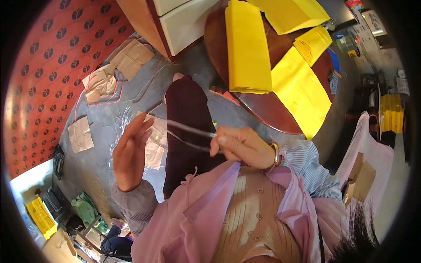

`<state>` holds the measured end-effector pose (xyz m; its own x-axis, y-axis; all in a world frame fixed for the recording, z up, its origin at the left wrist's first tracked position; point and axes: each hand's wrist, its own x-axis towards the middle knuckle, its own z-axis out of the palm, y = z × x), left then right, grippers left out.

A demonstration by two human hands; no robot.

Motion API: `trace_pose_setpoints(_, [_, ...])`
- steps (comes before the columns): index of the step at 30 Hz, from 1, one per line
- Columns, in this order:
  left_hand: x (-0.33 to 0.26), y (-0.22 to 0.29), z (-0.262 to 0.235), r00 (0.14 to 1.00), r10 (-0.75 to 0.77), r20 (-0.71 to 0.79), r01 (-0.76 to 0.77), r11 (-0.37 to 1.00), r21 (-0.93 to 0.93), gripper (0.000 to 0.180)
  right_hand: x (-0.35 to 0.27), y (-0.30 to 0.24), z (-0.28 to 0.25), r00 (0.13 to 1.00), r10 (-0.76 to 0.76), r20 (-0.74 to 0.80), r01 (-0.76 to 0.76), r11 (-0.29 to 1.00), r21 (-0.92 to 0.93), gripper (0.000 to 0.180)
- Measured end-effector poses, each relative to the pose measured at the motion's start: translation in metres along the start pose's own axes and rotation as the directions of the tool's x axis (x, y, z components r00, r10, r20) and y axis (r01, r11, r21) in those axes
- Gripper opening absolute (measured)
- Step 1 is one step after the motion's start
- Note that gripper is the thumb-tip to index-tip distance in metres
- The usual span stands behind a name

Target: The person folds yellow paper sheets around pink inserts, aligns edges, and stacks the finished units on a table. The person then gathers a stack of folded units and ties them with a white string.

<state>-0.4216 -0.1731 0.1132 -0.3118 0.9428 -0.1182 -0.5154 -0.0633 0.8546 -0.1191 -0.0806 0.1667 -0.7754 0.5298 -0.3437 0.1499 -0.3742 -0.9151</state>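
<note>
A thin, whitish see-through strand (188,127) runs in two lines between my hands, the upper one nearly straight and the lower one sagging. My right hand (245,147), with a bracelet at its wrist, pinches the strand between thumb and forefinger. My left hand (133,151) is raised on the other side, its fingers close together and bent at the knuckles, with the strand at the fingertips. The left thumb is hidden. Below the strand is my dark-trousered leg (186,114). A brown paper piece (154,147) lies on the floor behind the left fingers.
A round, dark red table (219,48) at the upper right bears folded yellow sheets (249,48). More brown paper pieces (81,135) and loose clear strands (124,120) lie on the grey floor (87,175). A red patterned panel (52,65) stands left; white drawers (184,26) stand ahead.
</note>
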Motion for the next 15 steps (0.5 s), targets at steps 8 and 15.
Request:
trace_pose_setpoints(8, [-0.025, -0.082, 0.112, 0.795, -0.360, 0.488, 0.355, 0.929, 0.106, 0.044, -0.016, 0.055, -0.017, 0.849, -0.468, -0.244, 0.175, 0.686, -0.706, 0.021])
trace_pose_setpoints(15, [-0.013, -0.142, 0.123, 0.828, -0.418, 0.375, 0.525, 0.812, -0.254, 0.032, -0.027, 0.091, -0.043, 0.802, -0.542, -0.251, 0.239, 0.676, -0.697, 0.021])
